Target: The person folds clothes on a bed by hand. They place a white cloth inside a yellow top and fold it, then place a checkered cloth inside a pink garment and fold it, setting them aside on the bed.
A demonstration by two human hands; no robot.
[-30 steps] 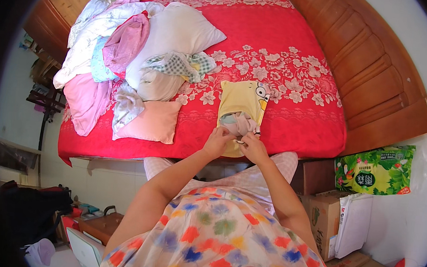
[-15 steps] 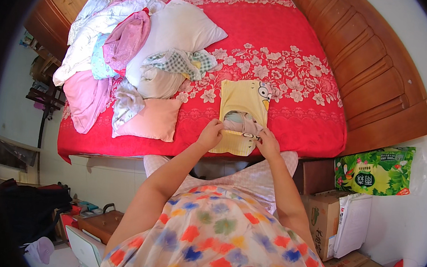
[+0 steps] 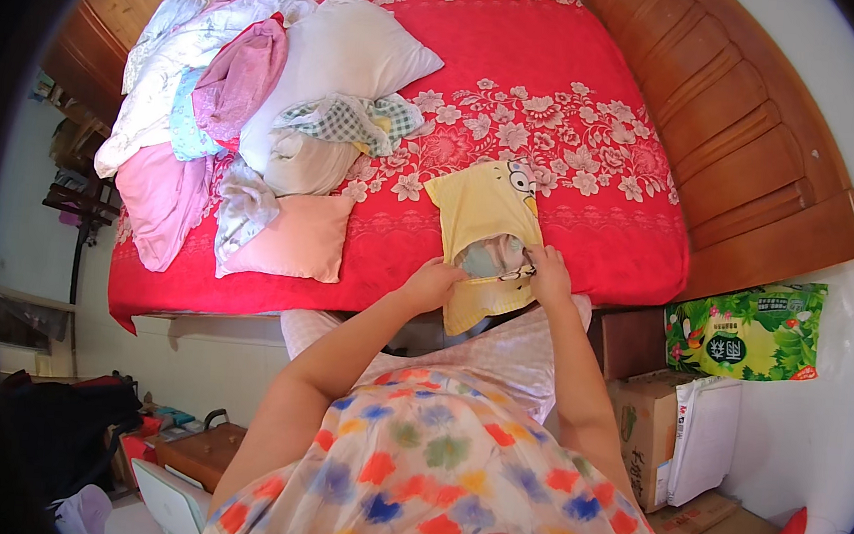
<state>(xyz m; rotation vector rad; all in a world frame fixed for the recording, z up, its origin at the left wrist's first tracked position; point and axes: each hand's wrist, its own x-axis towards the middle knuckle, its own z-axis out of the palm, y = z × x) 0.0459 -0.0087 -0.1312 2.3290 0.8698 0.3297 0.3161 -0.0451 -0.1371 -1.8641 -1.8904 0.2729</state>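
A yellow pillowcase [image 3: 472,208] with a cartoon face lies at the bed's near edge, its lower end hanging over. Through its opening shows a pale patterned cloth filling [image 3: 491,258], mostly hidden inside. My left hand [image 3: 432,285] is closed on the left side of the opening. On the other side, my right hand [image 3: 550,274] pinches the edge of the opening near the printed eyes. Both forearms come up from below.
Left on the red flowered bedspread [image 3: 523,64] lie a peach pillow [image 3: 299,240], a large white pillow [image 3: 363,56], a green checked cloth [image 3: 343,120] and a heap of pink and white bedding [image 3: 167,191]. A wooden headboard [image 3: 748,142] stands right, above a cardboard box [image 3: 644,435].
The pillowcase has turned a little, and its opening spreads wider. My right hand has moved slightly right and up; my left hand has shifted slightly right and down.
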